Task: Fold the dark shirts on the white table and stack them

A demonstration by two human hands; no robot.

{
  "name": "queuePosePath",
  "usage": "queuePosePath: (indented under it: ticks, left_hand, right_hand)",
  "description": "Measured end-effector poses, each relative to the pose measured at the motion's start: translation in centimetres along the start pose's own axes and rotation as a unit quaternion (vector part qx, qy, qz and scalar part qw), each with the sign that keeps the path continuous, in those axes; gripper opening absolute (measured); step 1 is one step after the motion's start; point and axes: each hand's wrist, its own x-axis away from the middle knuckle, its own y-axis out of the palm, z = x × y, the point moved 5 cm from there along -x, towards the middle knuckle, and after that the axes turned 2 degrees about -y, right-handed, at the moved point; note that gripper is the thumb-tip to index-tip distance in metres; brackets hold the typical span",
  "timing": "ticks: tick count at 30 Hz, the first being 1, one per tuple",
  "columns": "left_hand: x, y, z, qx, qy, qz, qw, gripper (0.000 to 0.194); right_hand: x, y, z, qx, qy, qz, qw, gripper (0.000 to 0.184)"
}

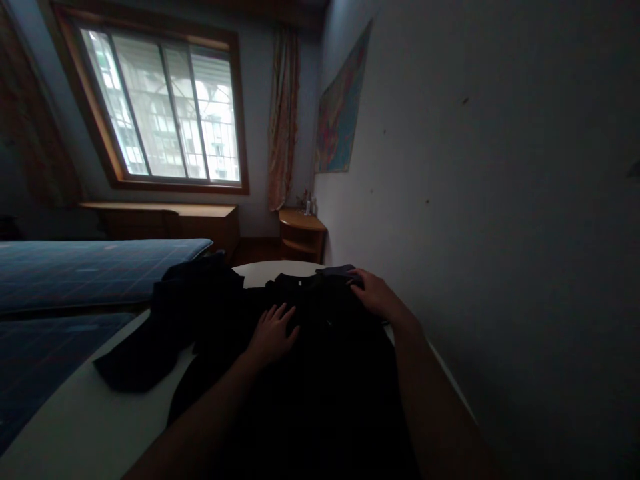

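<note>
A black shirt (pixel 320 347) lies spread on a white round-edged table (pixel 270 268), its neckline at the far side with a small white label (pixel 300 283). My left hand (pixel 275 331) rests flat on the shirt left of its middle, fingers spread. At the shirt's far right shoulder is my right hand (pixel 375 293), its fingers curled onto the fabric beside a greyish piece of cloth (pixel 337 270). A dark navy garment (pixel 137 357) lies on the table to the left, against the shirt. Folds in the black fabric are lost in the dim light.
A mattress with a blue checked cover (pixel 100 270) stands left of the table. The white wall (pixel 450 267) runs close along the right. Beyond are a wooden desk (pixel 210 210) under the window (pixel 170 107) and a corner shelf (pixel 303 220) with small items on it.
</note>
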Motion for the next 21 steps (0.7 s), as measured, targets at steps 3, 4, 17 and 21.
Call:
queuePosePath:
  ticks: [3,4,17,21]
  left_hand:
    - [0.1,0.0,0.0,-0.002,-0.001,0.009,1.000,0.058]
    - [0.1,-0.1,0.0,-0.001,0.000,0.012,1.000,0.058]
    - [1.5,-2.0,5.2,0.096,0.186,0.009,0.978,0.054]
    - [2.9,-0.9,7.3,0.101,0.278,-0.076,0.952,0.060]
  right_hand:
    - [0.4,2.4,-0.1,-0.077,-0.021,-0.132,0.988,0.044]
    - [0.5,2.9,0.1,-0.094,-0.010,-0.162,0.982,0.042]
    - [-0.3,3.6,6.0,0.127,0.172,0.042,0.976,0.035]
    - [-0.5,4.5,6.2,0.105,0.200,0.041,0.973,0.028]
